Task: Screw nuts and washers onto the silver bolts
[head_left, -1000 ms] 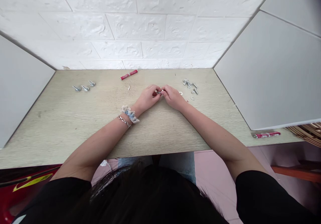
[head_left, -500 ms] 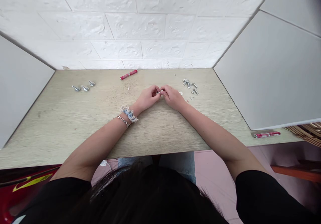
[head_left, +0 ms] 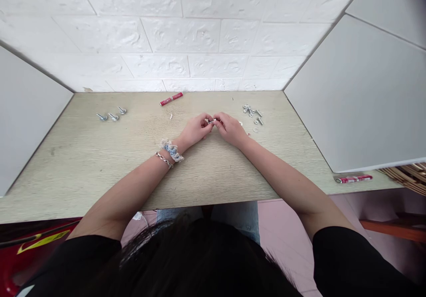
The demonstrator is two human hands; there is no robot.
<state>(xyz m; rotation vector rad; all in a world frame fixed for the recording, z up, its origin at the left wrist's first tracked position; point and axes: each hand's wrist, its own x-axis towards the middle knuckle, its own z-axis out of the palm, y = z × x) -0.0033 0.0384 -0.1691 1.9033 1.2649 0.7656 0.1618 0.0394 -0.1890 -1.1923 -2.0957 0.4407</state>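
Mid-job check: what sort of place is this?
Likely a partitioned bench booth for small hardware assembly: a wood-grain table boxed in by white side panels and a brick-pattern wall, loose bolts lying on it, left hand and right hand pinching a small metal part.

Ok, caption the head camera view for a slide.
The left hand and right hand hold a small bolt between them over a desk, with spare bolts nearby.

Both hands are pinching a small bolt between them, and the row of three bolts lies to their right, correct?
No. The head view shows the three bolts lying to their left. The left hand and right hand do pinch a small bolt between them.
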